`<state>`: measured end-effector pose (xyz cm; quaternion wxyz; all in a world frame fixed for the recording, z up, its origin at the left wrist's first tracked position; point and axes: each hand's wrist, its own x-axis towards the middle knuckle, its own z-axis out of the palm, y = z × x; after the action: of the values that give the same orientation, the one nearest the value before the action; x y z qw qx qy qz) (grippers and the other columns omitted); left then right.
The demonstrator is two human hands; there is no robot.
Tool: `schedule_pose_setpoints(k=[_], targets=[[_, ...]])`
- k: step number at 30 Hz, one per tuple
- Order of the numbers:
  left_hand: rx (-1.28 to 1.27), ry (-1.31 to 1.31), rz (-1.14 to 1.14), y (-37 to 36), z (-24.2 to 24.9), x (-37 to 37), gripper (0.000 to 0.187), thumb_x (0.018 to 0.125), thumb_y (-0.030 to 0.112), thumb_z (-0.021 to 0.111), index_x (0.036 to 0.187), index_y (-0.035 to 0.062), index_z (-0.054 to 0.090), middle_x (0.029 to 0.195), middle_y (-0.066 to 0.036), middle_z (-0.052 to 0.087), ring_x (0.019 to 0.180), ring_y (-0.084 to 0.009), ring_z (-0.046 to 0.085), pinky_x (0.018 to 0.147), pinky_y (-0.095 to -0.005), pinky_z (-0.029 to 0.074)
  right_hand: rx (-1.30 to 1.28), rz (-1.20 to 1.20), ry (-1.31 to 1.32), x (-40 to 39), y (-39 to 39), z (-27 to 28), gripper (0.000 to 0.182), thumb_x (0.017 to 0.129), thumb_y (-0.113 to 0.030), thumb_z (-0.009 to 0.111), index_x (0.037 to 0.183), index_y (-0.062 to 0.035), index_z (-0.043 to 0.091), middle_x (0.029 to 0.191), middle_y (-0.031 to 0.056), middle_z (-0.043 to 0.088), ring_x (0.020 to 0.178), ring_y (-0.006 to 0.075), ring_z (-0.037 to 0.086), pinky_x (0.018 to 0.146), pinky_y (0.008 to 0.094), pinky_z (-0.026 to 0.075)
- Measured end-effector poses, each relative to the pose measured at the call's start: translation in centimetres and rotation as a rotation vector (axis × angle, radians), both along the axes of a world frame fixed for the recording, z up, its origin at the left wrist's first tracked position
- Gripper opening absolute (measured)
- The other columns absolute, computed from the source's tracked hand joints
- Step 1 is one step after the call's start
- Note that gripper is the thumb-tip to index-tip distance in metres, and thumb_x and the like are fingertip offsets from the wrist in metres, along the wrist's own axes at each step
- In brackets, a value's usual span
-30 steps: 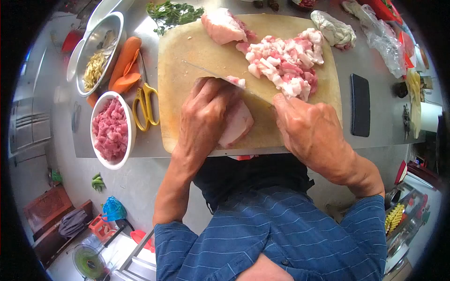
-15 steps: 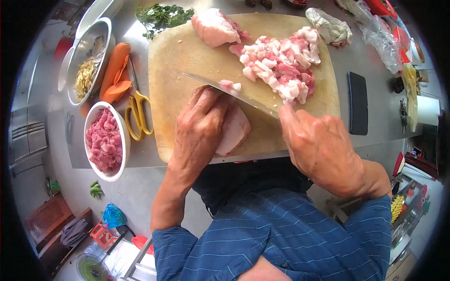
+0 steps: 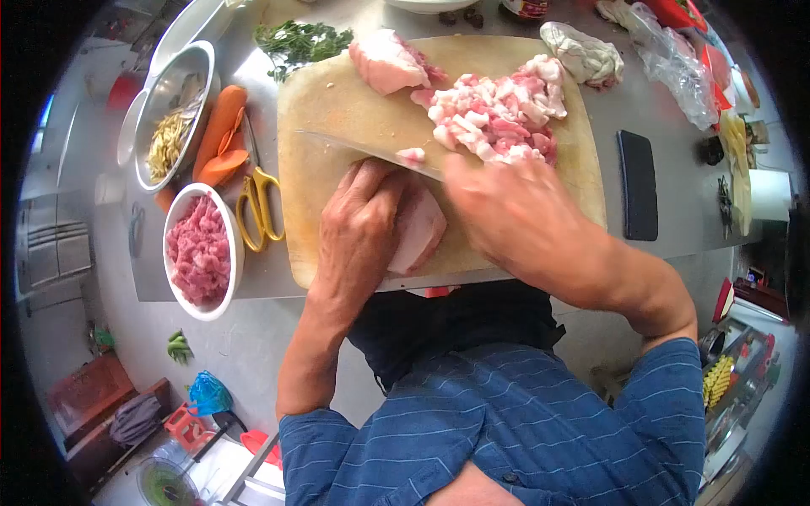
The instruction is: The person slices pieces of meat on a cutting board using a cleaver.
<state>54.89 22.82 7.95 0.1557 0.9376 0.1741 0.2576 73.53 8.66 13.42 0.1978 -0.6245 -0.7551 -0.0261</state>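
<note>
On the wooden cutting board [image 3: 329, 110], my left hand [image 3: 359, 223] presses down on a pale slab of meat [image 3: 424, 229], its fingers bent over the slab's left side. My right hand [image 3: 515, 223] is closed around the handle of a knife [image 3: 354, 148], whose blade runs left past my left fingertips. A small cut piece of meat [image 3: 412, 154] lies against the blade's far side. Beyond my right hand is a heap of chopped fatty meat [image 3: 494, 110]. A larger chunk of meat [image 3: 388, 63] rests near the board's far edge.
Left of the board are yellow scissors [image 3: 260, 207], carrots [image 3: 221, 126], a white bowl of minced meat [image 3: 200, 253] and a bowl with yellowish strips [image 3: 169, 150]. Green herbs [image 3: 299, 42] lie beyond it. A dark phone [image 3: 639, 185] and a crumpled cloth [image 3: 582, 52] are at the right.
My right hand and the knife have moved left, so the blade reaches further past my left hand. My left hand still holds the slab. The whole view has shifted slightly.
</note>
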Motion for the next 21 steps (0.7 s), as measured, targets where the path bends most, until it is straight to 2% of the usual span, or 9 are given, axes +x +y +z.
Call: schedule_pose_setpoints(k=[2, 4, 7, 8, 10, 11, 13, 21], targets=[[0.007, -0.022, 0.006, 0.1, -0.3, -0.1, 0.024, 0.082, -0.001, 0.073, 0.105, -0.0004, 0.076, 0.113, -0.013, 0.071, 0.109, -0.0336, 0.072, 0.093, -0.0429, 0.061, -0.055, 0.013, 0.017, 0.4, -2.2, 2.0, 0.017, 0.099, -0.009, 0.064, 0.112, -0.0003, 0.058, 0.086, 0.0225, 0.072, 0.083, 0.0410, 0.076, 0.074, 0.0536, 0.059], [-0.001, -0.037, 0.000, 0.2, -0.6, -0.1, 0.024, 0.081, -0.002, 0.074, 0.105, -0.0003, 0.077, 0.115, -0.013, 0.071, 0.109, -0.0329, 0.072, 0.093, -0.0422, 0.061, -0.492, -0.223, -0.013, 0.4, -3.4, 3.7, 0.015, 0.099, -0.008, 0.064, 0.110, 0.0010, 0.058, 0.076, 0.0237, 0.070, 0.075, 0.0440, 0.074, 0.068, 0.0548, 0.058], [0.034, -0.063, -0.022, 0.1, -0.3, 0.0, 0.024, 0.082, -0.001, 0.074, 0.105, -0.0001, 0.077, 0.115, -0.013, 0.072, 0.107, -0.0322, 0.073, 0.091, -0.0416, 0.062, -0.556, -0.241, -0.013, 0.6, -3.4, 4.0, 0.014, 0.098, -0.006, 0.060, 0.108, 0.0036, 0.061, 0.077, 0.0250, 0.072, 0.072, 0.0409, 0.076, 0.067, 0.0510, 0.061], [0.038, -0.063, -0.020, 0.0, -0.3, 0.0, 0.024, 0.082, -0.001, 0.074, 0.105, -0.0001, 0.077, 0.115, -0.013, 0.072, 0.107, -0.0322, 0.073, 0.091, -0.0416, 0.062, -0.552, -0.239, -0.012, 0.8, -2.9, 3.6, 0.014, 0.098, -0.006, 0.060, 0.108, 0.0036, 0.061, 0.077, 0.0250, 0.072, 0.072, 0.0409, 0.076, 0.067, 0.0510, 0.061], [-0.046, -0.048, 0.051, -0.4, -0.5, -0.2, 0.022, 0.084, -0.002, 0.075, 0.105, 0.0017, 0.080, 0.114, -0.013, 0.075, 0.105, -0.0306, 0.076, 0.092, -0.0399, 0.062, -0.430, -0.304, 0.095, 1.4, -1.8, 2.1, 0.013, 0.104, -0.010, 0.064, 0.105, 0.0019, 0.059, 0.074, 0.0269, 0.069, 0.074, 0.0462, 0.073, 0.065, 0.0564, 0.055], [-0.041, -0.048, 0.054, -0.4, -0.5, -0.2, 0.022, 0.084, -0.002, 0.075, 0.105, 0.0017, 0.080, 0.114, -0.013, 0.075, 0.105, -0.0306, 0.076, 0.092, -0.0399, 0.062, -0.426, -0.301, 0.095, 1.4, -1.6, 1.9, 0.013, 0.104, -0.010, 0.064, 0.105, 0.0019, 0.059, 0.074, 0.0269, 0.069, 0.074, 0.0462, 0.073, 0.065, 0.0564, 0.055], [-0.032, -0.072, 0.042, -0.4, -0.5, -0.4, 0.022, 0.084, -0.003, 0.076, 0.105, 0.0017, 0.080, 0.115, -0.013, 0.075, 0.105, -0.0296, 0.076, 0.090, -0.0387, 0.063, -0.250, -0.285, 0.203, 1.4, -1.1, 1.5, 0.016, 0.105, -0.013, 0.066, 0.102, 0.0017, 0.059, 0.074, 0.0271, 0.069, 0.074, 0.0457, 0.073, 0.064, 0.0557, 0.055], [-0.008, -0.085, 0.005, -0.2, -0.5, -0.1, 0.023, 0.082, -0.001, 0.076, 0.105, 0.0001, 0.077, 0.112, -0.012, 0.073, 0.105, -0.0306, 0.074, 0.089, -0.0405, 0.062, -0.318, -0.191, 0.110, 0.3, -0.6, 0.9, 0.014, 0.103, -0.012, 0.066, 0.102, -0.0002, 0.059, 0.071, 0.0236, 0.067, 0.070, 0.0442, 0.072, 0.063, 0.0542, 0.056]])
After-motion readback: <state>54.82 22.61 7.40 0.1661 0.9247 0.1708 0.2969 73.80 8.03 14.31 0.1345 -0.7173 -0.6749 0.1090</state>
